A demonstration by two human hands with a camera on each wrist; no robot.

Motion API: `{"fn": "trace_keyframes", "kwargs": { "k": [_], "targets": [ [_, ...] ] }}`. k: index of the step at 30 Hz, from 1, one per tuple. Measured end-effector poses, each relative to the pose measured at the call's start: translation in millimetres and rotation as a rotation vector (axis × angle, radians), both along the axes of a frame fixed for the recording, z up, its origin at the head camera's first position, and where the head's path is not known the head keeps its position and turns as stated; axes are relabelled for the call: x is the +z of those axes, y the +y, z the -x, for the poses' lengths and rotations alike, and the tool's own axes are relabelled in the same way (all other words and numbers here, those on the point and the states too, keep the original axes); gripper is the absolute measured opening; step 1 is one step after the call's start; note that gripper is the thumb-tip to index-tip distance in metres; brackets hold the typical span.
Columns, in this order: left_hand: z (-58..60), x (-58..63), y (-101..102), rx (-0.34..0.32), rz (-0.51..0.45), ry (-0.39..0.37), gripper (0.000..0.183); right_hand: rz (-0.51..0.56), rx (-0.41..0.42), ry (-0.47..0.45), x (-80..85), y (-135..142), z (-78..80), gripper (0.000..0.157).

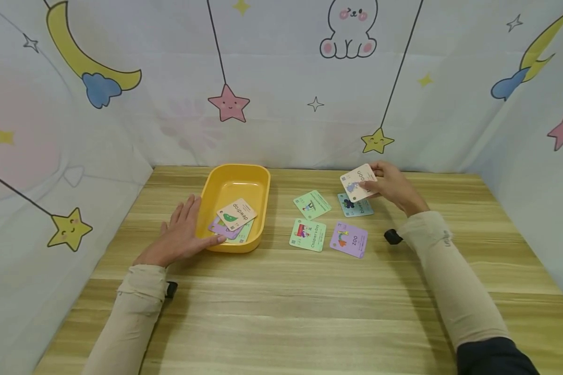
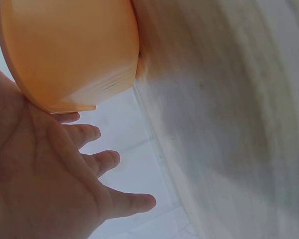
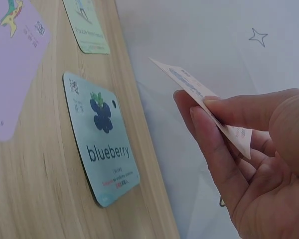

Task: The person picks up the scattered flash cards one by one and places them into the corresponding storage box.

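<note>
Between thumb and fingers my right hand [image 1: 394, 186] pinches a cream card [image 1: 358, 182] whose printed word is partly covered by the thumb. Below it on the table lies the blue blueberry card [image 3: 103, 139], apart from the held card in the right wrist view. My left hand [image 1: 180, 237] rests with straight, spread fingers against the left side of the yellow tray [image 1: 266, 208], its thumb over the near rim. Inside the tray, a cream dewdrop card [image 1: 236, 214] lies on top of a purple card [image 1: 220, 227] and a green card [image 1: 242, 234].
Left of the blueberry card are a green card [image 1: 312, 204] and a green Children's Day card [image 1: 307, 235]. A purple zoo card [image 1: 349, 239] lies nearer. A white printed curtain [image 1: 281, 125] stands along the back edge of the wooden table [image 1: 291, 312].
</note>
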State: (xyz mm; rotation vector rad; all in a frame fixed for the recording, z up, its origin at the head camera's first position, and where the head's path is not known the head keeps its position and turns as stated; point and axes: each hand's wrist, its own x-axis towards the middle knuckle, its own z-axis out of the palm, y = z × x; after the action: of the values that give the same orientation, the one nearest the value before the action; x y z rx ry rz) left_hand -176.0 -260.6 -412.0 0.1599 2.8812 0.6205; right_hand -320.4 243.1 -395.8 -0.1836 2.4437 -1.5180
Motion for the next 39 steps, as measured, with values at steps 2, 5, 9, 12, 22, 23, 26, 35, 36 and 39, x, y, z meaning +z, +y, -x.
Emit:
{"fn": "trace_keyframes", "kwargs": {
  "k": [2,5,9,12,22,23,26,35,36,39],
  "targets": [
    [0.0,-0.1,0,-0.002,0.002,0.002,0.125,0.005,0.014,0.009,0.6,-3,-0.3,0.049],
    [0.0,-0.2,0,-0.005,0.004,0.007,0.124,0.012,0.024,0.013,1.4,-7,-0.9,0.048],
    [-0.2,-0.5,0,-0.004,0.004,0.011,0.124,0.017,0.034,0.018,0.8,-13,0.2,0.048],
    [-0.5,-0.1,0,-0.002,0.003,0.012,0.124,0.025,0.042,0.021,1.6,-18,0.4,0.05],
    [-1.3,0.8,1,0.01,-0.003,-0.007,0.126,0.062,0.085,0.046,2.4,-38,-4.4,0.043],
    [-1.3,0.7,1,0.01,-0.003,-0.008,0.126,0.061,0.084,0.051,1.8,-39,-4.3,0.042],
    [-1.5,0.5,1,0.006,-0.002,-0.006,0.126,0.059,0.078,0.055,0.4,-43,-3.9,0.041],
    [-2.3,-0.3,0,-0.001,-0.008,0.002,0.125,0.083,0.11,0.055,0.4,-54,-6.4,0.044],
    [-2.2,-0.3,0,-0.002,-0.009,0.002,0.125,0.087,0.113,0.056,0.6,-56,-6.8,0.045],
    [-2.0,0.1,0,-0.003,-0.008,0.006,0.125,0.111,0.115,0.058,1.3,-60,-7.6,0.043]
  ]
}}
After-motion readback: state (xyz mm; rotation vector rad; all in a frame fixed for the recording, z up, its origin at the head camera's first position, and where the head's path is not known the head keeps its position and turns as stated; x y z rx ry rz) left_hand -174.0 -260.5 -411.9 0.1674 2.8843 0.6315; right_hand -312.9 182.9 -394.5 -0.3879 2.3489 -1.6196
